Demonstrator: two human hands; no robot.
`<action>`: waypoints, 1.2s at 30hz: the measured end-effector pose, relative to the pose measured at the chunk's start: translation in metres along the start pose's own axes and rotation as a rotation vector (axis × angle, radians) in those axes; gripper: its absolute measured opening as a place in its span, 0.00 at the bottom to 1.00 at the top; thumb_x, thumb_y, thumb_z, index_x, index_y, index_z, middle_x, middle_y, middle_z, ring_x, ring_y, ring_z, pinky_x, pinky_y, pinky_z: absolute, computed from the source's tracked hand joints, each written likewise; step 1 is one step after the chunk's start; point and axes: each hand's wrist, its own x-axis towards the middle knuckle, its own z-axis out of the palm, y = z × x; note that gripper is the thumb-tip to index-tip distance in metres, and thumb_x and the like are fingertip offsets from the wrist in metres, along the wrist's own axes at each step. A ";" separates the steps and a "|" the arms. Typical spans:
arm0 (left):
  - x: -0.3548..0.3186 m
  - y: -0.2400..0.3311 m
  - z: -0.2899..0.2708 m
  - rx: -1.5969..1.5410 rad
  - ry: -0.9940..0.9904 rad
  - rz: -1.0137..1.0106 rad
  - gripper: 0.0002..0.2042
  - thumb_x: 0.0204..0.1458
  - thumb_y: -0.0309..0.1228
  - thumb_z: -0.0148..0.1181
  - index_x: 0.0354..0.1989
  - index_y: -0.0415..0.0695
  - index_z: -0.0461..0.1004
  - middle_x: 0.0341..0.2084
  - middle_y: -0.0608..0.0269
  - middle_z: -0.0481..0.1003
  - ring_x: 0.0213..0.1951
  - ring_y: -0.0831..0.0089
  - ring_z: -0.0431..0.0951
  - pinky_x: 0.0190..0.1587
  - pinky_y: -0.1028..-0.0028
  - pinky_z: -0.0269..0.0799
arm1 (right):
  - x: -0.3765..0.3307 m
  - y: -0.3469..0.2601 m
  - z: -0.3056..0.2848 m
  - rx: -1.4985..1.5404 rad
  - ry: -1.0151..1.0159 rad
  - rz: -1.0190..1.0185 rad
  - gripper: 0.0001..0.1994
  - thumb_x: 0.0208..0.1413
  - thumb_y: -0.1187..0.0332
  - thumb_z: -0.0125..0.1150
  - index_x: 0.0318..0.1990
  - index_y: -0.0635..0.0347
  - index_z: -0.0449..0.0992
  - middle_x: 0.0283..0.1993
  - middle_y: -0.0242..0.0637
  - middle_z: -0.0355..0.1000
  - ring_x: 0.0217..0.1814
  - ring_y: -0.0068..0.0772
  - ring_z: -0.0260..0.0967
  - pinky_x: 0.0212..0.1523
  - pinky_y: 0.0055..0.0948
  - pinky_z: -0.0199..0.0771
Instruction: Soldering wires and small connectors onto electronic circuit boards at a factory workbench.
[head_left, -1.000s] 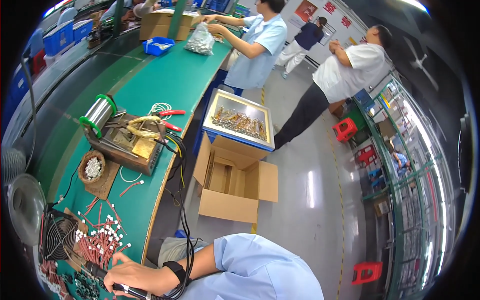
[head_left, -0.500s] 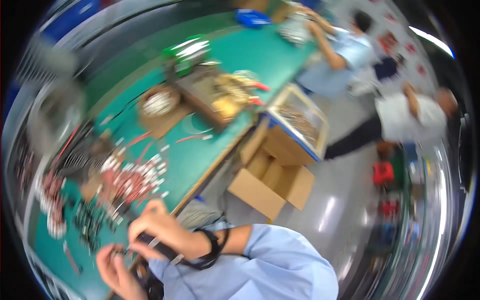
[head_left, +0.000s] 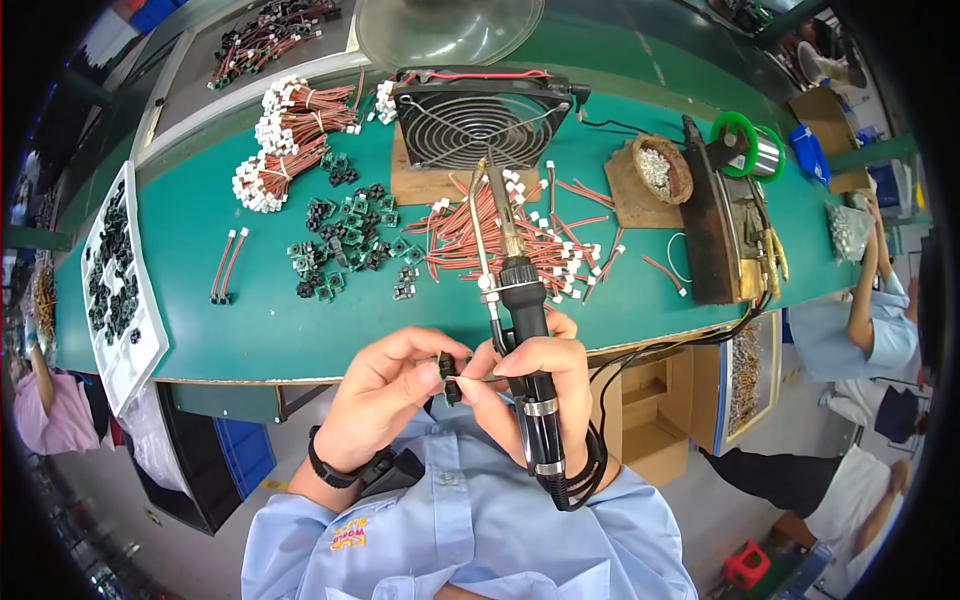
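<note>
My left hand [head_left: 375,385] pinches a small black-and-green part [head_left: 449,378] between thumb and fingertips, just off the bench's front edge. In my right hand [head_left: 562,375] is a soldering iron [head_left: 524,300] with a thin metal feed tube beside its shaft; its tip points away over the bench. My right thumb and a fingertip also meet at the small part, and a thin pale end shows between them. Past the iron spreads a pile of red wire leads [head_left: 470,235] with white connectors. Left of it lie loose black-and-green parts [head_left: 350,228].
A fan [head_left: 482,120] stands behind the leads, with bundled leads [head_left: 290,130] left of it. White tray [head_left: 148,335] of parts at left; finished-looking pair of leads [head_left: 226,268] nearby. Right: bowl [head_left: 660,170], green solder spool [head_left: 736,145], dark metal stand [head_left: 708,250], cardboard box [head_left: 640,440], other people.
The view has swung round and levelled, from a blurred, tilted look along the bench to a sharp one facing the fan. The soldering iron stays in my right hand.
</note>
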 end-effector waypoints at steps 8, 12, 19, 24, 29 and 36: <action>0.002 -0.001 -0.006 0.019 -0.077 0.021 0.12 0.55 0.30 0.51 0.44 0.35 0.68 0.37 0.61 0.71 0.40 0.76 0.69 0.45 0.75 0.63 | 0.004 -0.001 0.005 0.025 0.110 -0.050 0.20 0.36 0.79 0.67 0.36 0.52 0.66 0.28 0.24 0.71 0.24 0.24 0.66 0.37 0.29 0.52; 0.003 -0.001 -0.006 0.028 -0.090 0.023 0.13 0.55 0.30 0.52 0.44 0.35 0.68 0.37 0.61 0.71 0.40 0.76 0.69 0.45 0.75 0.63 | 0.002 0.000 0.003 0.010 0.019 -0.040 0.20 0.41 0.78 0.66 0.37 0.52 0.60 0.26 0.29 0.73 0.26 0.20 0.65 0.49 0.31 0.49; 0.003 -0.001 -0.007 0.036 -0.113 0.029 0.13 0.55 0.30 0.51 0.44 0.34 0.68 0.37 0.60 0.71 0.41 0.75 0.69 0.46 0.73 0.63 | 0.005 -0.003 0.001 -0.013 0.044 -0.050 0.20 0.39 0.77 0.67 0.37 0.52 0.61 0.25 0.27 0.71 0.26 0.21 0.65 0.47 0.31 0.51; 0.003 0.000 -0.004 0.046 -0.101 0.027 0.13 0.55 0.30 0.51 0.44 0.34 0.68 0.37 0.60 0.71 0.40 0.75 0.69 0.45 0.74 0.63 | 0.003 -0.002 0.001 -0.017 0.048 -0.044 0.21 0.39 0.78 0.68 0.36 0.51 0.62 0.26 0.25 0.69 0.26 0.21 0.65 0.47 0.31 0.51; 0.003 0.001 -0.003 0.113 -0.072 0.057 0.12 0.54 0.29 0.52 0.43 0.34 0.69 0.36 0.60 0.70 0.40 0.75 0.69 0.45 0.74 0.63 | 0.002 -0.001 0.000 -0.005 0.040 -0.047 0.21 0.38 0.78 0.68 0.37 0.52 0.62 0.26 0.25 0.69 0.26 0.20 0.66 0.47 0.31 0.51; 0.003 0.003 -0.008 0.174 -0.092 0.055 0.11 0.53 0.27 0.52 0.43 0.34 0.69 0.36 0.59 0.70 0.41 0.74 0.69 0.46 0.74 0.63 | 0.002 0.000 -0.002 0.033 0.004 0.006 0.21 0.39 0.79 0.67 0.37 0.53 0.61 0.26 0.29 0.72 0.26 0.18 0.67 0.52 0.33 0.49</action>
